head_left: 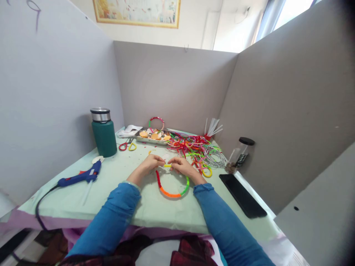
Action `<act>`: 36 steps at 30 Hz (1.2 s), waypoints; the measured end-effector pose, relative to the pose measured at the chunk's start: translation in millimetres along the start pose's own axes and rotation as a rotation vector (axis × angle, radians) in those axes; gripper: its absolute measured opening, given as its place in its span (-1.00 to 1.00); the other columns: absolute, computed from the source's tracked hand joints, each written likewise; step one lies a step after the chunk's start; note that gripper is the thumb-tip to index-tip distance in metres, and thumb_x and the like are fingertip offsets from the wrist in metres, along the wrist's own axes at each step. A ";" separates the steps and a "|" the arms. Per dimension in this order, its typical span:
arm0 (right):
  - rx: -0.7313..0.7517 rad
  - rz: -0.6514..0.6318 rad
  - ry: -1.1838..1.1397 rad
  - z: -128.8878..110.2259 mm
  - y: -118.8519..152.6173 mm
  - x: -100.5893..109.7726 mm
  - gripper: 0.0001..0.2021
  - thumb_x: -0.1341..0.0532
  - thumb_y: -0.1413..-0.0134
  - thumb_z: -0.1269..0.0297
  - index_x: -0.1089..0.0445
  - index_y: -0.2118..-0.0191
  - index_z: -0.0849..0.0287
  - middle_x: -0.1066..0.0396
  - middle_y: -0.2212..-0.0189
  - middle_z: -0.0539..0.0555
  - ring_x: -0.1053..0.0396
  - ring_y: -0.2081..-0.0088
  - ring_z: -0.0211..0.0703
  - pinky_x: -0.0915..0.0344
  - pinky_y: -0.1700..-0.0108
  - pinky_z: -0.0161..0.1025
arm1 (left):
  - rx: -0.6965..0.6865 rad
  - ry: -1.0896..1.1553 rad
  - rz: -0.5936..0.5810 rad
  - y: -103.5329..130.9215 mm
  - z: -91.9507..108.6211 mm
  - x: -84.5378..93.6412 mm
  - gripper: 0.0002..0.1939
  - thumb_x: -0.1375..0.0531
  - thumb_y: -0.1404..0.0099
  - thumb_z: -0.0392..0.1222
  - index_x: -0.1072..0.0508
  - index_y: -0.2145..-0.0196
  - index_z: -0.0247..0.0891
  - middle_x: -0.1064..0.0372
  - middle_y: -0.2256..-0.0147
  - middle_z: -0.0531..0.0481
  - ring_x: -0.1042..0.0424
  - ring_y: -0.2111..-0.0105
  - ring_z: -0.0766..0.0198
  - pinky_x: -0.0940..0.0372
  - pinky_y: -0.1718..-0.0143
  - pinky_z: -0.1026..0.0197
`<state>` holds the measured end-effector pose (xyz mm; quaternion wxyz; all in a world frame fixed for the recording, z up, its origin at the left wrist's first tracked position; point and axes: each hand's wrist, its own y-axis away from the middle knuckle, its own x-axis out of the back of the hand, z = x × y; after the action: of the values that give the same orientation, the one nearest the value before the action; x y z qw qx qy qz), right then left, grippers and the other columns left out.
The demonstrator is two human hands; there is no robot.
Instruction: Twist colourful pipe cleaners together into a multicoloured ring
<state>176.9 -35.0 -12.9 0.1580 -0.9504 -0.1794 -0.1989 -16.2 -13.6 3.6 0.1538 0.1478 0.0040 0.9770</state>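
Note:
A hoop (170, 195) wrapped in fuzzy pipe cleaner lies on the pale green tablecloth, with red, orange and green sections curving towards me. At its far side, a short yellow pipe cleaner piece (168, 166) spans the space between my fingertips. My left hand (151, 164) pinches the left end of this yellow piece, just above the hoop's red end. My right hand (181, 166) has its fingers closed on the other end, above the green section. Fingers hide whether the yellow piece is wound on the hoop.
A blue glue gun (80, 177) with a cord and a green bottle (104, 133) stand left. Scissors (127, 146), a metal tray (151, 140) and another wrapped hoop (156, 118) sit behind. Tangled pipe cleaners (191, 144), a black phone (242, 195) and a clear jar (241, 155) occupy the right.

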 end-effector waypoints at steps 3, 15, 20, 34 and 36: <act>0.029 -0.020 0.065 -1.5 1.1 -2.0 -0.81 -0.11 0.03 0.27 -0.39 0.29 0.21 -0.36 0.53 -0.03 -0.14 0.60 -0.38 -0.04 0.57 -0.42 | 0.017 0.006 0.007 -1.0 -2.4 -0.4 -0.74 -0.29 0.18 -0.15 -0.48 0.50 -0.37 -0.07 0.76 0.12 0.03 0.73 0.47 0.17 0.64 0.28; 0.184 0.007 0.142 -3.8 0.9 -5.5 -0.81 -0.15 0.00 0.21 -0.41 0.40 0.23 -0.35 0.51 -0.01 -0.22 0.46 -0.30 -0.11 0.42 -0.38 | 0.090 0.165 -0.114 5.7 5.0 1.6 -0.68 -0.28 0.17 -0.18 -0.45 0.40 -0.41 -0.26 0.68 0.04 0.08 0.77 0.54 0.30 0.68 0.29; 0.173 0.082 0.064 -1.9 -0.1 -2.7 -0.79 -0.16 0.02 0.18 -0.39 0.41 0.23 -0.31 0.53 -0.02 -0.20 0.49 -0.32 -0.11 0.44 -0.38 | 0.072 0.203 -0.137 9.3 9.0 -0.7 -0.65 -0.27 0.16 -0.19 -0.39 0.36 -0.39 -0.40 0.54 -0.03 0.07 0.78 0.57 0.29 0.70 0.33; 0.192 0.195 0.162 14.3 -7.1 -8.4 -0.82 -0.15 0.01 0.22 -0.40 0.33 0.21 -0.28 0.58 -0.05 -0.16 0.55 -0.34 -0.07 0.50 -0.40 | 0.038 0.022 -0.110 5.5 2.2 -7.9 -0.67 -0.29 0.13 -0.09 -0.46 0.46 -0.43 -0.39 0.55 -0.08 -0.06 0.73 0.52 0.11 0.67 0.33; 0.189 0.182 0.164 15.6 -7.3 -9.2 -0.81 -0.14 0.00 0.23 -0.41 0.29 0.19 -0.29 0.58 -0.04 -0.16 0.56 -0.34 -0.07 0.51 -0.40 | 0.014 -0.015 -0.122 4.6 0.3 -8.1 -0.69 -0.28 0.12 -0.09 -0.47 0.48 -0.43 -0.37 0.59 -0.06 -0.06 0.73 0.51 0.09 0.66 0.32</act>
<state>171.1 -25.3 -28.7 0.2782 -0.9242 -0.0971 -0.2432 -10.1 -20.4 1.7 0.2123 0.1555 0.0187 0.9646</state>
